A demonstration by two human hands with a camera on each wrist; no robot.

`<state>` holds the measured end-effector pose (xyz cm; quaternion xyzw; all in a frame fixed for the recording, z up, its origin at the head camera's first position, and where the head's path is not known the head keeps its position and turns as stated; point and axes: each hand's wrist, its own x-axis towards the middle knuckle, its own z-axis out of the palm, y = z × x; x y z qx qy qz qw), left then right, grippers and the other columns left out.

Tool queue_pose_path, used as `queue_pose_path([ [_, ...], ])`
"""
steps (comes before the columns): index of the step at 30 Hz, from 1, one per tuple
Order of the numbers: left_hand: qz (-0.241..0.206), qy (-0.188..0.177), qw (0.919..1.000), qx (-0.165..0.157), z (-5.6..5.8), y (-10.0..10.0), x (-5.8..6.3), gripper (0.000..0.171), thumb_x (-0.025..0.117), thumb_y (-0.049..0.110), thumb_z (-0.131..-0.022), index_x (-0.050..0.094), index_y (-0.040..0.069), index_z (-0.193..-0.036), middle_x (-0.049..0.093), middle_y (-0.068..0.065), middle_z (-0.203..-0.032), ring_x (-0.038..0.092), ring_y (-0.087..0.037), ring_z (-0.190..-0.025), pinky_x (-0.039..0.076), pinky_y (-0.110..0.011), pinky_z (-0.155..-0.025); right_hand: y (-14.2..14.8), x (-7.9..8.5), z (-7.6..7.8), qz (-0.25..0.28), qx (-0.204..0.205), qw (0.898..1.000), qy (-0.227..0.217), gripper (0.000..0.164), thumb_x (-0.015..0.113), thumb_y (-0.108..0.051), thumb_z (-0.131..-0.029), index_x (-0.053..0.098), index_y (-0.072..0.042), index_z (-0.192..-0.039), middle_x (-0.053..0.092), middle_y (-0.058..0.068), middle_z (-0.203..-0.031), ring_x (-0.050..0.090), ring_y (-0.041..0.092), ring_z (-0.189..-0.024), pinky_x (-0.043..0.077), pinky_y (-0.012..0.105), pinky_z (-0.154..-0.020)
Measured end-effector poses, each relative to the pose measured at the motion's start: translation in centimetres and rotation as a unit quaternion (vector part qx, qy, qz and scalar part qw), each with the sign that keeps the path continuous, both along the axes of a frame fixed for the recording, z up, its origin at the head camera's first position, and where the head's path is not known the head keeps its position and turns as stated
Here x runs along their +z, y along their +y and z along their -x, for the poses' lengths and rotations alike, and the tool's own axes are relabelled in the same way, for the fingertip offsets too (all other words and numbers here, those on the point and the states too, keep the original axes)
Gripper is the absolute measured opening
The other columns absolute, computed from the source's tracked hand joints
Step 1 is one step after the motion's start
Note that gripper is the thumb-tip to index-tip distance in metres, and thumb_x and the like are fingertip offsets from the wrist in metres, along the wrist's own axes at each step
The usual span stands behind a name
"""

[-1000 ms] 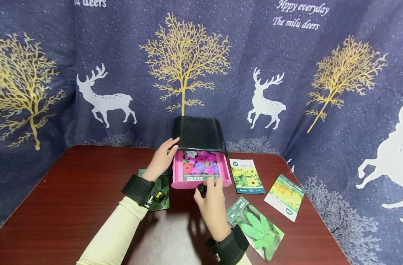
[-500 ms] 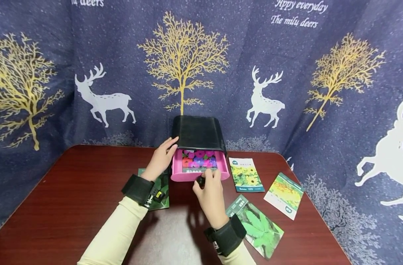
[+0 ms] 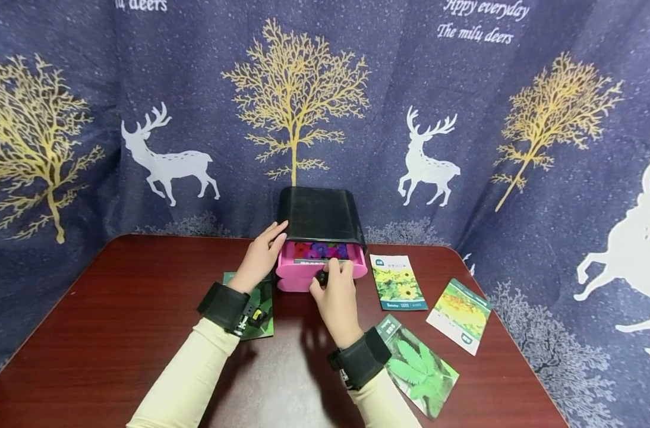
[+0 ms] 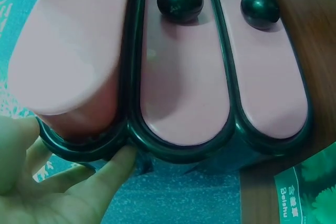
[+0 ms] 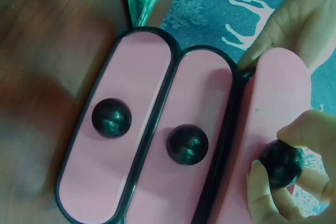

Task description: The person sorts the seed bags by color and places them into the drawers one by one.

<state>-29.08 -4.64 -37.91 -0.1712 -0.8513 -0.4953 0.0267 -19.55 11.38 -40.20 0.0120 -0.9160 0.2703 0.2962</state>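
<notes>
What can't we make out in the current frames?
Head: far part of the flower packet in the open drawer, hidden by the black cabinet.
Head: part of the green packet at left, covered by the left wristband.
Left wrist: most of the open drawer's knob, cut off by the upper edge.
Wrist views: contents of the lower drawers, hidden by their fronts.

Dark blue deer-print cloth behind glossy reddish-brown table.

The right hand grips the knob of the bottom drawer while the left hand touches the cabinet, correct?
Not the bottom one: the right hand grips the knob of the top drawer, as the head view shows, while the left hand touches the cabinet.
</notes>
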Motion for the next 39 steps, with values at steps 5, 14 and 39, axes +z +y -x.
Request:
queue_pose_path([
  [5,-0.001,0.0,1.0,0.001,0.1,-0.1,0.1,0.044,0.041,0.025,-0.101,0.039,0.015,-0.143,0.028,-0.018,-0.151,0.049,-0.035,-0.125,0.043,-0.047,-0.1,0.0,0.3,0.9,0.002,-0.001,1.0,0.006,0.027,0.07,-0.012,-0.079,0.048,-0.005,-0.093,0.041,0.012,-0.091,0.053,0.023,-0.068,0.049,0.034,-0.062],
  [14,-0.007,-0.005,1.0,0.003,0.3,-0.2,-0.2,0.044,0.041,0.027,-0.1,0.039,0.018,-0.143,0.028,-0.016,-0.152,0.05,-0.035,-0.124,0.046,-0.046,-0.097,0.1,0.7,2.4,0.019,-0.001,1.0,-0.007,0.026,0.07,-0.012,-0.08,0.049,-0.004,-0.094,0.043,0.014,-0.094,0.055,0.025,-0.074,0.052,0.036,-0.065],
  [39,-0.017,-0.01,0.9998,0.006,0.2,0.0,-0.3,0.044,0.042,0.028,-0.1,0.04,0.018,-0.143,0.027,-0.016,-0.152,0.048,-0.035,-0.126,0.042,-0.046,-0.102,-0.2,0.6,3.7,0.058,-0.017,0.998,-0.018,0.028,0.069,-0.017,-0.084,0.051,-0.005,-0.102,0.045,0.014,-0.101,0.064,0.03,-0.078,0.055,0.038,-0.066],
])
